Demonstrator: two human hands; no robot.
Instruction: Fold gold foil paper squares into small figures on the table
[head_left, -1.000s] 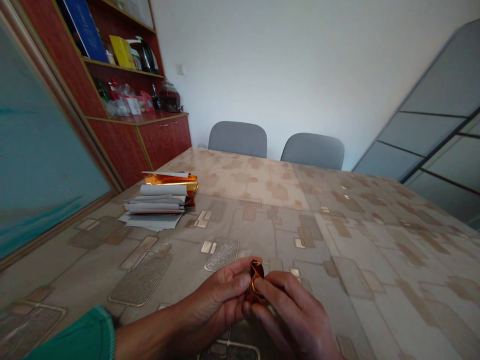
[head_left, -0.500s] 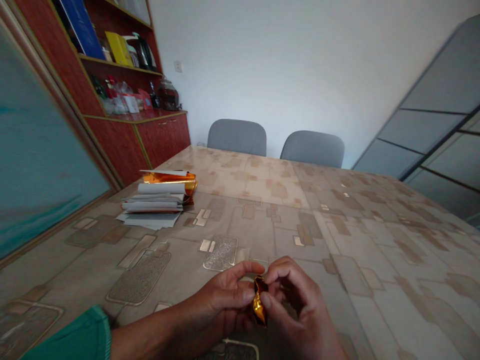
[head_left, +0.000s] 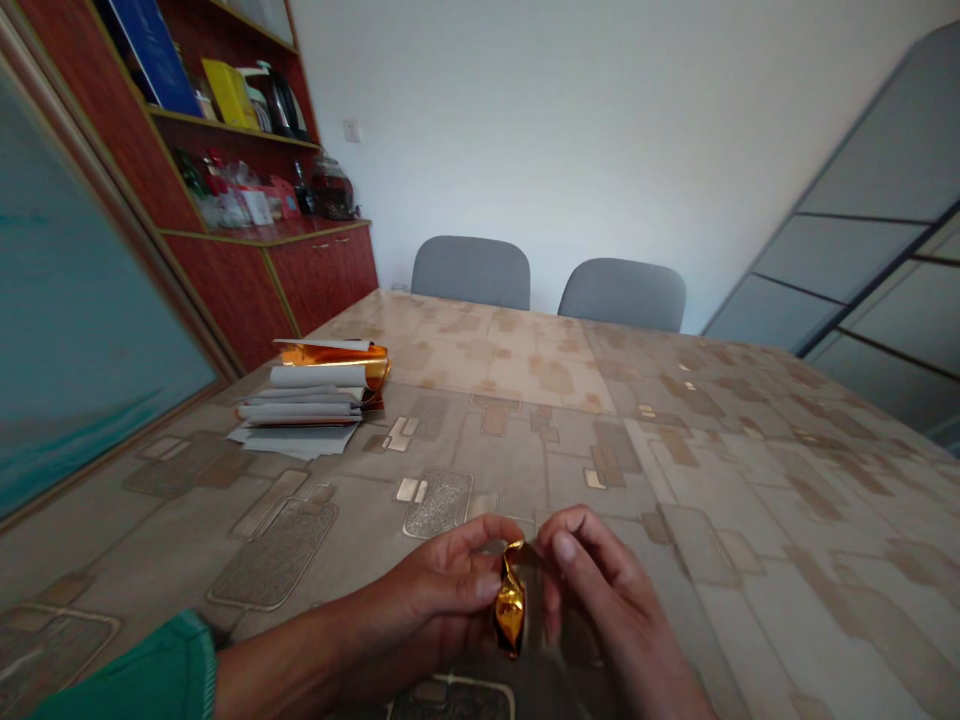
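Rm for R hand [head_left: 611, 590] across tbl [head_left: 750, 470] to R; paper stack [head_left: 304, 408] blocks fwd-L.

Your left hand [head_left: 439, 588] pinches a small, creased piece of shiny gold foil [head_left: 511, 608], its narrow, crumpled end by your index fingertip, its wider, bulging part beside your thumb.

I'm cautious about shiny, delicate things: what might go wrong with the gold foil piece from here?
The gold foil piece looks creased, so a firm squeeze from the left hand could crumple it further. The right hand is close beside it, and an accidental knock might loosen the left fingers' hold. The uneven stack of sheets might slide if bumped.
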